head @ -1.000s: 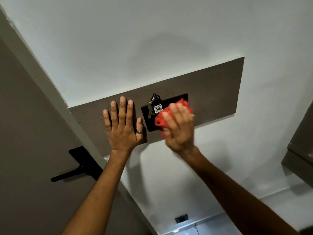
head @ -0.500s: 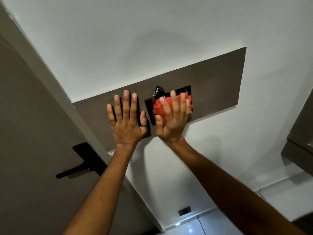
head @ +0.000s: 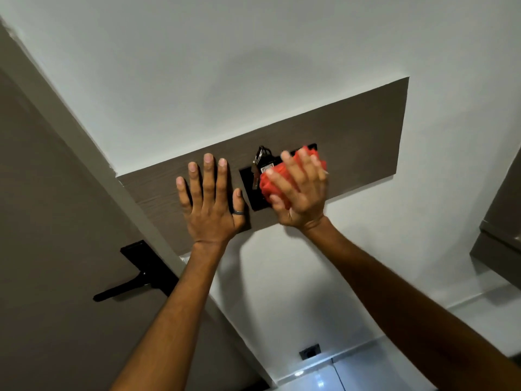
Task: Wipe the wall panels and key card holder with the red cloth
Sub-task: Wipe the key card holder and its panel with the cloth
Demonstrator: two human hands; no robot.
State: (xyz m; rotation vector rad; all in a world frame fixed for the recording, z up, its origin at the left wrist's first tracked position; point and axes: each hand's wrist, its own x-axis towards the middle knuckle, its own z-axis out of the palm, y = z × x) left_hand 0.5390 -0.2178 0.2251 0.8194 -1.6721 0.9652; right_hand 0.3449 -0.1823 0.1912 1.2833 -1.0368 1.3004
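Observation:
A brown wood-grain wall panel [head: 363, 142] runs across the white wall. Set into it is a black key card holder [head: 248, 183] with a key fob and keys [head: 260, 162] hanging from its top. My right hand [head: 298, 193] presses the bunched red cloth [head: 272, 187] against the holder's right part, covering most of it. My left hand [head: 210, 201] lies flat on the panel just left of the holder, fingers spread, a ring on the thumb.
A grey-brown door [head: 42, 221] with a black lever handle [head: 132, 283] stands at the left, past the door frame. A dark wall socket [head: 309, 351] sits low near the floor. A brown cabinet edge [head: 499, 227] juts in at the right.
My right hand has shifted the red cloth across the holder, first up over it, now tilted right and blurred with motion. The left hand stayed flat on the panel.

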